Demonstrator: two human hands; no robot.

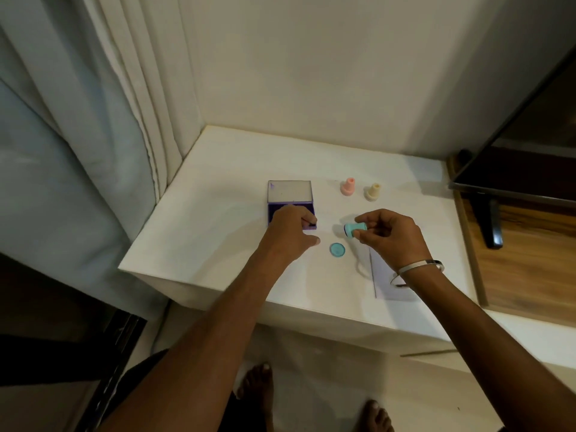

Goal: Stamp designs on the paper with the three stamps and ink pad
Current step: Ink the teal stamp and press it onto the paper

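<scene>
My right hand [393, 237] pinches the light, rigid teal stamp [353, 229] by its narrow waist just right of the ink pad [291, 203], which my left hand [291, 231] steadies, gripping its front edge.

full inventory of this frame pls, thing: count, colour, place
ink pad: 1, purple, lid open, table centre-left
teal stamp: 1, on its side, in right-hand grip above the table
teal cap: 1, flat on table below that stamp
pink stamp: 1, upright, back of table
cream stamp: 1, upright, beside the pink one
paper: 1, white, under right wrist
table: 1, white
left hand: on the ink pad's front
right hand: pinches teal stamp
</scene>
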